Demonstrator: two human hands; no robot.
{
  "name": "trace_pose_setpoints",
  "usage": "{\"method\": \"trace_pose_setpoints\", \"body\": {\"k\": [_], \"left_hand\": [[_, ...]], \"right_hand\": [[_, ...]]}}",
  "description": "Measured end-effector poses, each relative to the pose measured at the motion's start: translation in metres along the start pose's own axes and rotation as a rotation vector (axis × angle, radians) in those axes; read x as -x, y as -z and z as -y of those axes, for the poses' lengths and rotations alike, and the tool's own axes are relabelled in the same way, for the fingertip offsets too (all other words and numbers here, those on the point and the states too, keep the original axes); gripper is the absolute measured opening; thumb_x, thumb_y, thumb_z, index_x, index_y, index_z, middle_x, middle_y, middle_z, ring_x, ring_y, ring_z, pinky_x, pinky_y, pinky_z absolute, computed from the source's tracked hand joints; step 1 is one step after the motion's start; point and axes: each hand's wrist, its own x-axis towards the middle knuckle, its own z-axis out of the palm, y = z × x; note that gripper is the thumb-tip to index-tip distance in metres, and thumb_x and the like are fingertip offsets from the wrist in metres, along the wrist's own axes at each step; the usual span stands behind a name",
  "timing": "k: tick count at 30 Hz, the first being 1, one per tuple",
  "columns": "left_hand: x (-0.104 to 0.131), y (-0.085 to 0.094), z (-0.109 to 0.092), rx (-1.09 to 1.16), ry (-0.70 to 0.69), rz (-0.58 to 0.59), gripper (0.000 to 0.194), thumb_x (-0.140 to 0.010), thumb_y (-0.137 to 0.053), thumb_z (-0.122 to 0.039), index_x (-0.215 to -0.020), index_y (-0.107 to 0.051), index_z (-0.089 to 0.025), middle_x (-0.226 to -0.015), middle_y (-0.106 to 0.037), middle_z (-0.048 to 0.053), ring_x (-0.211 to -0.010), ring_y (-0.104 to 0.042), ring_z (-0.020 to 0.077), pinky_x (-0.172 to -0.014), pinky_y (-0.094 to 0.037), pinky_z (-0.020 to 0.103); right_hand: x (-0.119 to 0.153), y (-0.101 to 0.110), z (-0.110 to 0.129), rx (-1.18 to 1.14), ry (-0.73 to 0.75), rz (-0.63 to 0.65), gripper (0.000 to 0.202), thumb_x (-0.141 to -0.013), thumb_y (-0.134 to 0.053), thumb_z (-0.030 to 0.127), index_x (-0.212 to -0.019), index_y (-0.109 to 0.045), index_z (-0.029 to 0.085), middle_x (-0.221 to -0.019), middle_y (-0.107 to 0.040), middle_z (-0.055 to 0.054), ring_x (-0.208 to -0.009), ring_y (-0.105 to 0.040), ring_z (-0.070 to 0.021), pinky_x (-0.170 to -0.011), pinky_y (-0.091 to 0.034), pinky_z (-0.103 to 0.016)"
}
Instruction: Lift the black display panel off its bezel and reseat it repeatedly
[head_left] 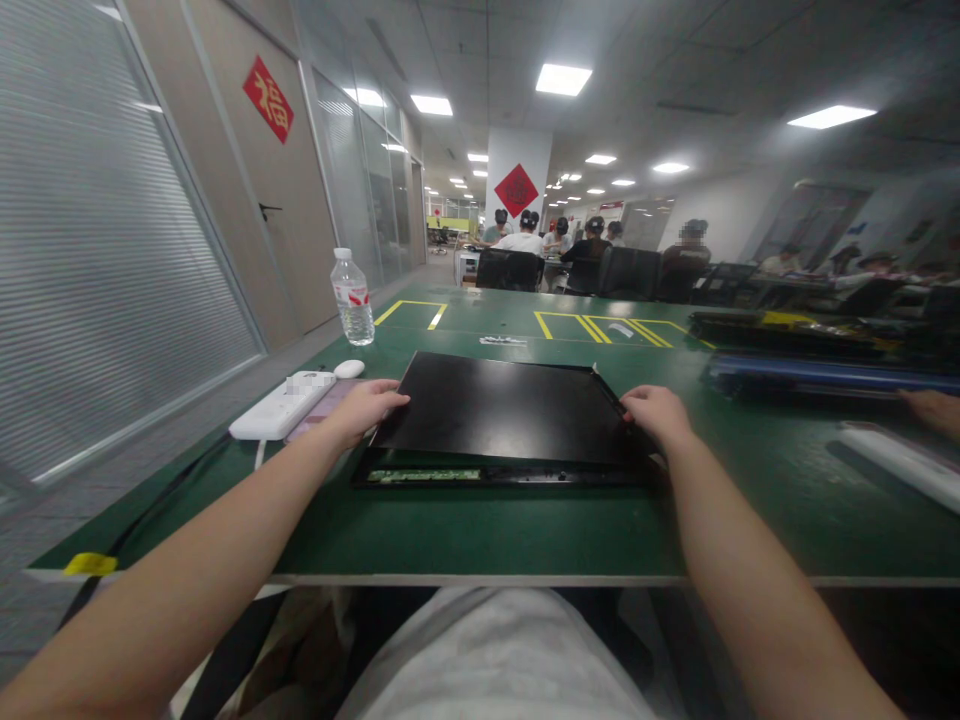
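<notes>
The black panel [499, 408] lies over the black frame [570, 476] on the green table [480, 535], in front of the person, w/ its dark glossy face up. Its long axis goes side to side, approx. parallel w/ the near table edge; the short sides run away from the person. Along the near side, the frame shows beyond the panel, w/ a green circuit strip [425, 476] at its left part.

The left hand [369, 408] is narrow, holding the panel's left edge btwn thumb & fingers. The right hand [660, 412] has bent fingers at the right edge; can't tell if it grips panel, frame or both.

Left of the panel are a white power strip [283, 405], a small white object [349, 369] &, farther, a water bottle [352, 300]. At far right, a co-worker's hand [930, 408] is near a blue item [810, 377], blurred.
</notes>
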Motion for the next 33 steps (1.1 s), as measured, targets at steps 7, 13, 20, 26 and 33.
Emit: {"method": "trace_pose_setpoints", "body": {"k": [7,13,20,26,33], "left_hand": [[0.002,-0.003,-0.003,-0.08,-0.048,-0.027,0.037,-0.047,-0.083,-0.032,-0.081,-0.076,-0.019,-0.089,-0.08,0.008,-0.085,-0.073,0.0305,-0.075,-0.057,0.039],[0.005,-0.004,-0.006,-0.054,-0.129,-0.056,0.044,-0.051,-0.082,-0.035,-0.092,-0.077,-0.021,-0.097,-0.079,0.008,-0.094,-0.072,0.0309,-0.085,-0.055,0.04],[0.0,0.003,-0.002,-0.477,-0.276,-0.08,0.022,-0.056,-0.075,-0.039,-0.07,-0.074,-0.022,-0.094,-0.077,0.008,-0.103,-0.067,0.035,-0.088,-0.053,0.04],[-0.008,0.005,0.009,-0.601,-0.292,-0.116,0.021,-0.052,-0.08,-0.04,-0.065,-0.073,-0.025,-0.094,-0.078,0.009,-0.101,-0.067,0.0371,-0.094,-0.05,0.042],[-0.011,0.007,0.016,-0.579,-0.24,-0.086,0.027,-0.053,-0.08,-0.041,-0.073,-0.075,-0.024,-0.096,-0.078,0.008,-0.1,-0.069,0.0358,-0.092,-0.051,0.04]], "right_hand": [[-0.001,-0.001,0.0,0.007,-0.008,0.012,0.026,-0.074,-0.058,0.029,-0.09,-0.078,0.023,-0.072,-0.073,-0.005,-0.073,-0.066,-0.0203,-0.064,-0.046,-0.027],[-0.001,0.0,0.0,0.019,0.006,0.018,0.024,-0.074,-0.058,0.028,-0.087,-0.078,0.023,-0.075,-0.074,-0.005,-0.074,-0.067,-0.0203,-0.064,-0.045,-0.027],[-0.002,-0.001,-0.002,0.011,-0.004,0.014,0.027,-0.074,-0.059,0.029,-0.092,-0.078,0.022,-0.073,-0.074,-0.005,-0.075,-0.067,-0.0204,-0.065,-0.046,-0.027],[-0.004,0.0,-0.003,-0.038,-0.034,0.027,0.024,-0.075,-0.06,0.03,-0.09,-0.077,0.022,-0.072,-0.074,-0.004,-0.073,-0.067,-0.0195,-0.063,-0.046,-0.027],[-0.01,-0.003,-0.007,-0.132,-0.065,0.057,0.023,-0.076,-0.06,0.031,-0.089,-0.076,0.02,-0.071,-0.074,-0.004,-0.062,-0.065,-0.0165,-0.059,-0.046,-0.026]]}}
